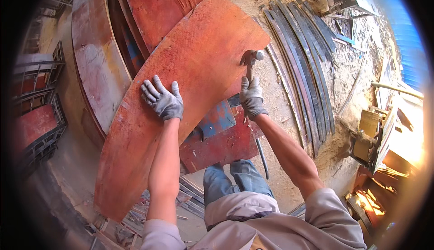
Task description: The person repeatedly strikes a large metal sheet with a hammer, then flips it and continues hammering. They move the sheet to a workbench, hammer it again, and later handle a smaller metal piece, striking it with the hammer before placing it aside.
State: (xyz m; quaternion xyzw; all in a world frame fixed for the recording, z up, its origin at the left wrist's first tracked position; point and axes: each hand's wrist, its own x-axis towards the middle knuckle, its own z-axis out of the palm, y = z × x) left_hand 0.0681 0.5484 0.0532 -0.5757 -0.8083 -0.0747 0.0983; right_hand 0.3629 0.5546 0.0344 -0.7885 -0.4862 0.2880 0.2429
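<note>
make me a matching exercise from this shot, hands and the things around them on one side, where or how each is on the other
Column one:
1. left hand
2. right hand
3. hammer
4. dark curved strips

Column two:
a. lying in a stack on the sandy ground at the right
b. flat, fingers spread, on the curved red board
c. head raised beside the board's right edge
d. closed around a handle

Pairs: 1-b, 2-d, 3-c, 4-a

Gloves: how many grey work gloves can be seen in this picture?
2. One is on the left hand, pressed flat on the curved red board. The other is on the right hand, gripping the hammer. None seems hidden.
</note>
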